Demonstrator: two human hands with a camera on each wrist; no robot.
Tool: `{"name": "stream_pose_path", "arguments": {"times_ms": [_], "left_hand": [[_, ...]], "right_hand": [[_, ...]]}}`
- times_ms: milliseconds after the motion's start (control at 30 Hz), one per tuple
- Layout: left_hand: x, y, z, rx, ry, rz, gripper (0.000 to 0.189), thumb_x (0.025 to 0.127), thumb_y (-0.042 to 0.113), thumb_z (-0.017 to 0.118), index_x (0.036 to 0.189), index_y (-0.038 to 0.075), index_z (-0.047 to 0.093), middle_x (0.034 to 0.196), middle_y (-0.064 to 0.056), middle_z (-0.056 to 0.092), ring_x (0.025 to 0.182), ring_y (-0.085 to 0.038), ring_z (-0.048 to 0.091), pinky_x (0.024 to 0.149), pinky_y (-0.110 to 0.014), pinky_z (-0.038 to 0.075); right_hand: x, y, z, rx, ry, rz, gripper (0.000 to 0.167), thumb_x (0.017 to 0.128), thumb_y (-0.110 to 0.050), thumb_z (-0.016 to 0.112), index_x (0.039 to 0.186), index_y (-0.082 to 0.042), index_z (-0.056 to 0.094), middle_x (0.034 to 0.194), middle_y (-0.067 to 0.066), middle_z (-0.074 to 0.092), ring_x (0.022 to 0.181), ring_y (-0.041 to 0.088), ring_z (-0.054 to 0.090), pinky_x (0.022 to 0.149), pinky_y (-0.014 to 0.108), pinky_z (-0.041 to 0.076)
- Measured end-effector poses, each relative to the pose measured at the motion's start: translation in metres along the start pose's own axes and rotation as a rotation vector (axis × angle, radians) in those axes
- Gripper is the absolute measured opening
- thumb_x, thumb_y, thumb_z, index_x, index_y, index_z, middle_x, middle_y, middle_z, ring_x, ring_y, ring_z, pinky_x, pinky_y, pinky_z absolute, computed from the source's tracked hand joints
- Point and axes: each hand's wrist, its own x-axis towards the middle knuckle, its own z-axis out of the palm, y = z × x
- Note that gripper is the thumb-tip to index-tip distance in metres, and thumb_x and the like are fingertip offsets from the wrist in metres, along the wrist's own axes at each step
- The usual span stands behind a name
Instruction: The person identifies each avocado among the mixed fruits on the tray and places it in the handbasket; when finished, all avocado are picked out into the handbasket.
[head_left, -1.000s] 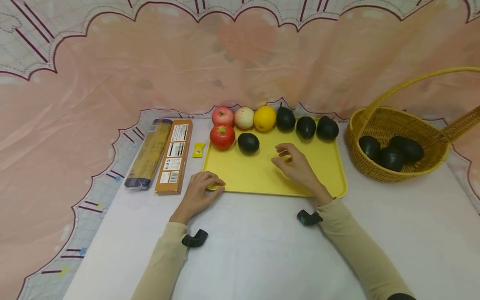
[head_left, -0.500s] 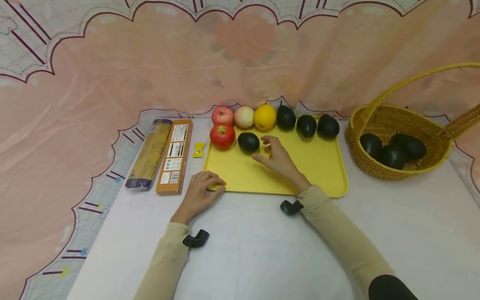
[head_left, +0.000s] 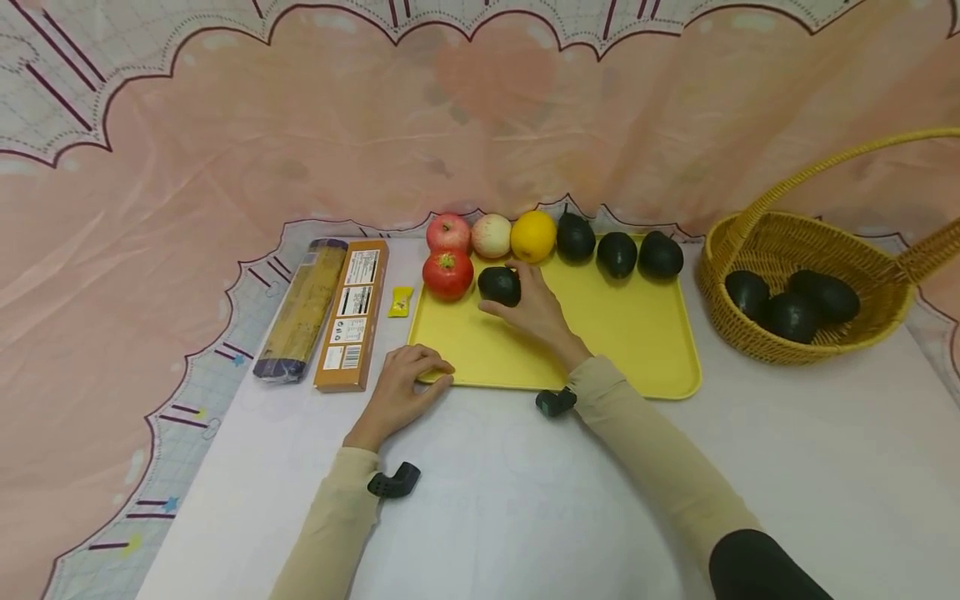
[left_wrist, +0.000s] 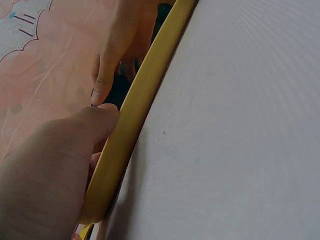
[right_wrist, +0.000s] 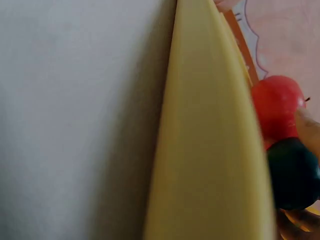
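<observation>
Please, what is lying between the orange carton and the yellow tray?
A small yellow packet lies there on the white table; at the near end, the left hand, beside the tray, partly fills the gap. The head view shows this.

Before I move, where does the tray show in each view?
Head: the tray lies at centre and slightly right, seen from above.
Left wrist: its near side slants from the top edge to the lower left.
Right wrist: its near side runs top to bottom, mostly right of centre.
Shared landmark: the right hand, also upper left in left wrist and cut off at right in right wrist.
</observation>
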Motion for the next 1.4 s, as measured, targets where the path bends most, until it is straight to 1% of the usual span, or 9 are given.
{"name": "stream_pose_path", "arguments": {"times_ms": [167,267,367,467,667,933,1033,1200,1400], "left_hand": [[0.002,0.001,0.002,-0.011,0.005,0.004,0.011,0.085,0.027,0.07,0.095,0.021,0.07,0.099,0.003,0.061,0.102,-0.017,0.052,0.098,-0.043,0.031],[0.002,0.001,0.003,-0.003,0.005,0.001,0.011,0.085,0.028,0.07,0.095,0.021,0.07,0.099,0.003,0.062,0.102,-0.017,0.052,0.099,-0.043,0.031],[0.001,0.001,0.004,0.006,0.011,0.0,0.011,0.085,0.028,0.07,0.094,0.021,0.07,0.098,0.003,0.062,0.102,-0.017,0.052,0.098,-0.044,0.031],[0.0,0.001,0.003,0.004,0.021,0.001,0.011,0.085,0.027,0.071,0.094,0.021,0.071,0.098,0.003,0.062,0.101,-0.018,0.052,0.099,-0.045,0.031],[-0.002,0.0,0.003,-0.001,0.016,-0.024,0.01,0.084,0.025,0.071,0.094,0.02,0.071,0.098,0.003,0.062,0.102,-0.017,0.051,0.1,-0.044,0.03],[0.0,0.001,0.003,-0.012,0.009,-0.02,0.01,0.085,0.024,0.071,0.094,0.021,0.071,0.099,0.003,0.061,0.102,-0.017,0.051,0.101,-0.043,0.029],[-0.001,0.001,0.003,-0.014,0.015,-0.016,0.01,0.084,0.024,0.071,0.094,0.021,0.071,0.099,0.003,0.062,0.102,-0.018,0.051,0.1,-0.044,0.029],[-0.001,0.0,0.004,-0.011,0.021,-0.005,0.01,0.084,0.024,0.071,0.094,0.021,0.071,0.098,0.003,0.062,0.102,-0.018,0.051,0.1,-0.045,0.029],[-0.001,-0.001,0.004,-0.014,0.029,0.015,0.01,0.084,0.023,0.071,0.094,0.02,0.071,0.098,0.002,0.062,0.101,-0.019,0.052,0.098,-0.046,0.03]], "right_hand": [[0.001,0.002,-0.004,0.024,0.03,0.018,0.073,0.077,-0.052,0.071,0.133,-0.018,0.04,0.132,0.01,0.045,0.116,0.03,0.048,0.103,0.047,0.038],[0.0,0.004,-0.006,0.048,0.036,0.0,0.068,0.077,-0.048,0.073,0.129,-0.016,0.043,0.125,0.011,0.049,0.108,0.029,0.05,0.098,0.043,0.041],[-0.002,0.007,-0.008,0.062,0.026,-0.021,0.067,0.078,-0.046,0.074,0.129,-0.015,0.044,0.124,0.01,0.049,0.104,0.027,0.049,0.094,0.04,0.043],[-0.005,0.008,-0.009,0.079,0.022,-0.038,0.065,0.079,-0.044,0.073,0.128,-0.014,0.044,0.123,0.011,0.049,0.102,0.027,0.049,0.093,0.039,0.043],[-0.011,0.011,-0.015,0.097,0.024,-0.054,0.063,0.08,-0.041,0.072,0.13,-0.014,0.042,0.125,0.011,0.047,0.107,0.027,0.048,0.097,0.04,0.041],[-0.024,0.011,-0.037,0.16,0.061,-0.096,0.063,0.081,-0.037,0.07,0.131,-0.011,0.042,0.127,0.011,0.047,0.113,0.026,0.047,0.101,0.041,0.039],[-0.028,0.011,-0.045,0.17,0.077,-0.096,0.062,0.082,-0.036,0.069,0.132,-0.012,0.04,0.129,0.011,0.046,0.113,0.025,0.046,0.098,0.042,0.042],[-0.034,0.016,-0.056,0.201,0.113,-0.109,0.06,0.083,-0.032,0.069,0.133,-0.014,0.04,0.131,0.009,0.045,0.114,0.024,0.046,0.089,0.041,0.05],[-0.041,0.023,-0.07,0.23,0.153,-0.113,0.06,0.084,-0.029,0.07,0.133,-0.015,0.04,0.133,0.008,0.045,0.116,0.024,0.044,0.087,0.041,0.047]]}}
